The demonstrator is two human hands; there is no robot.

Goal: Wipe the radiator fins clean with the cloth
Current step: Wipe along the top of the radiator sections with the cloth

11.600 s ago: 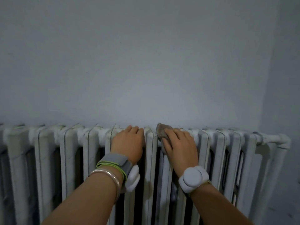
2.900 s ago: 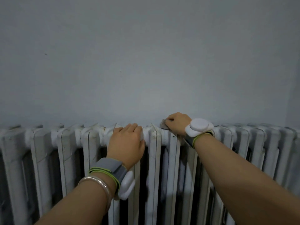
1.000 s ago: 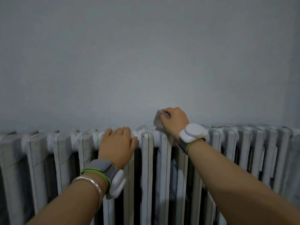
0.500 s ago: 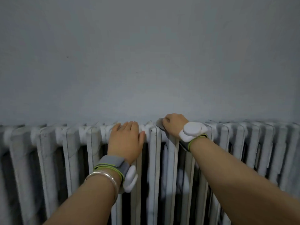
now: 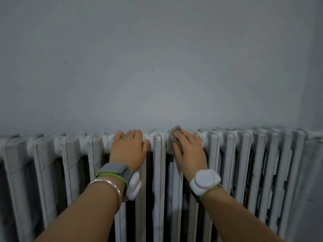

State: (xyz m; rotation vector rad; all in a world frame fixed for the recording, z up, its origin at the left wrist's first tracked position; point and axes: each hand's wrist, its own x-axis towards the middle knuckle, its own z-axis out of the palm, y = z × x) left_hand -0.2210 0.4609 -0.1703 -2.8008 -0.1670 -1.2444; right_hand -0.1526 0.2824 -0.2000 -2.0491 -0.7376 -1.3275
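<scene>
A white cast-iron radiator [image 5: 227, 154] with many upright fins runs across the lower part of the view. My right hand [image 5: 189, 151] lies flat over the top front of a middle fin and presses a small grey-brown cloth [image 5: 172, 142] against it. The cloth shows to the left of and above my fingers; the rest is hidden under my palm. My left hand [image 5: 128, 149] rests flat on the top of the fins just to the left, fingers together, holding nothing. One bare fin [image 5: 160, 154] stands between the two hands.
A plain grey wall [image 5: 157, 67] rises directly behind the radiator. Dark gaps separate the fins. A room corner [image 5: 309, 84] shows at the far right. Both wrists wear white sensor bands; the left also has a silver bangle.
My right hand has come from behind the fin top forward and down onto its front face, now lying flat with the cloth under it. The left hand has stayed on the fins.
</scene>
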